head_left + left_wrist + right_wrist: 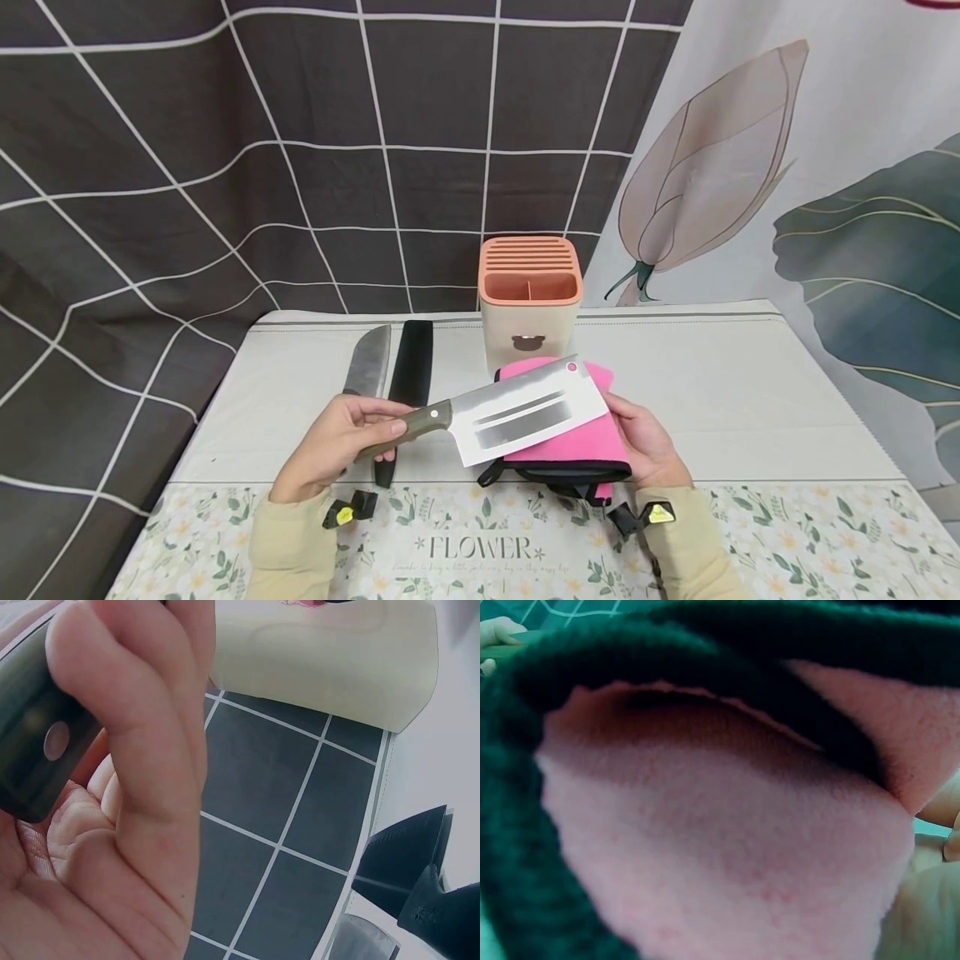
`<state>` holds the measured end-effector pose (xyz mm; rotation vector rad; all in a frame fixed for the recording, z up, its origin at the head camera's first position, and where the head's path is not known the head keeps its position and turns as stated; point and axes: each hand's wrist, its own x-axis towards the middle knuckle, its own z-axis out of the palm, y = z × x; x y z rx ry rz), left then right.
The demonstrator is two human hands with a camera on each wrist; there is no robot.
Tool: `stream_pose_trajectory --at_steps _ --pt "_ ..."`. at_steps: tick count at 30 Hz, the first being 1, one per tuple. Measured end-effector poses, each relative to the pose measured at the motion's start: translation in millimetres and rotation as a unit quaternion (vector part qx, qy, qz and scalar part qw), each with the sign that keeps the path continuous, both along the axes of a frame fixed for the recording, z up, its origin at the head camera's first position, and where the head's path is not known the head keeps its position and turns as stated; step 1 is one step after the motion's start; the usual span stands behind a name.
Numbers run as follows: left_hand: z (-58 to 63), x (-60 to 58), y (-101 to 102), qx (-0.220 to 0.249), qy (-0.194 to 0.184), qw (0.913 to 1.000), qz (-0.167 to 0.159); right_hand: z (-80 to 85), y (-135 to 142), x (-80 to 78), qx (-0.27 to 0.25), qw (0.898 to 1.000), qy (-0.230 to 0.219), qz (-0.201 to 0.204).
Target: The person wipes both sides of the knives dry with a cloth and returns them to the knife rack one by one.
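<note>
My left hand (337,437) grips the olive-green handle of a cleaver (525,417), thumb on top. The broad silver blade points right and has a small pink dot near its upper far corner. Behind and under the blade is a pink cloth (581,443) with black edging, held at its right side by my right hand (648,442), whose fingers are partly hidden behind it. In the left wrist view the fingers curl round the riveted handle (56,742). The right wrist view is filled by the folded fuzzy cloth (727,825) and its dark border.
Left of centre lie a grey-bladed knife (369,358) and a black-bladed knife (412,367). A cream knife holder (525,333) with an orange slotted top stands at the back, just behind the cloth. A floral mat (787,542) covers the table's front; a dark grid curtain (427,83) hangs behind.
</note>
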<state>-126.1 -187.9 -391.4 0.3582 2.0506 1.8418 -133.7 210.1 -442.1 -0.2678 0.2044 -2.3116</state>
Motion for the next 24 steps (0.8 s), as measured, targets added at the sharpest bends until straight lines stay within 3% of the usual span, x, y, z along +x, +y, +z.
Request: stream_pose_trajectory --at_steps 6,14,24 --pt "0.6 0.6 0.0 0.003 0.007 1.0 0.003 5.9 9.8 1.8 0.054 0.998 -0.026 -0.031" --pt "1.5 1.9 -0.4 0.007 0.025 0.9994 0.022 8.1 23.0 1.5 0.095 0.993 -0.018 -0.069" --pt "-1.0 2.2 -2.6 0.036 0.048 0.998 0.023 1.5 22.6 0.8 0.109 0.991 -0.049 -0.052"
